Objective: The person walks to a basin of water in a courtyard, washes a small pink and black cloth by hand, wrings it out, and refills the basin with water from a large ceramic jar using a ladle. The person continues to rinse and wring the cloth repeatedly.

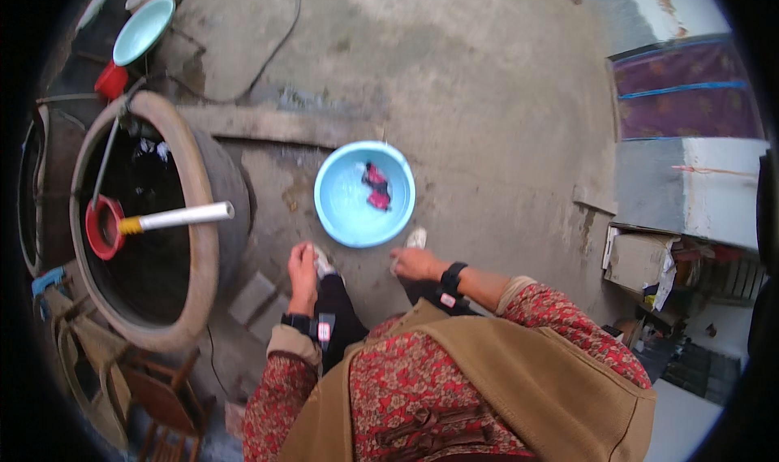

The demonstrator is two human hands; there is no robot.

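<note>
A light-blue plastic basin (339,209) stands on the concrete in front of my feet. Inside it lies a small pink and black cloth item (378,185), apparently in shallow water. My left hand (302,276) hangs near the left shoe, fingers curled together, with no object visible in it. On the other side, my right hand (420,263) is over the right shoe, just below the basin's rim and apart from it. Its fingers are loosely bent and somewhat blurred, and I see nothing held there. Both wrists wear dark bands.
A large water vat (204,243) stands at left; a red dipper (103,249) with a white handle (182,215) rests across it. A wooden chair (161,389) is lower left. A hose (277,54) crosses the ground. A cardboard box (639,258) sits at right.
</note>
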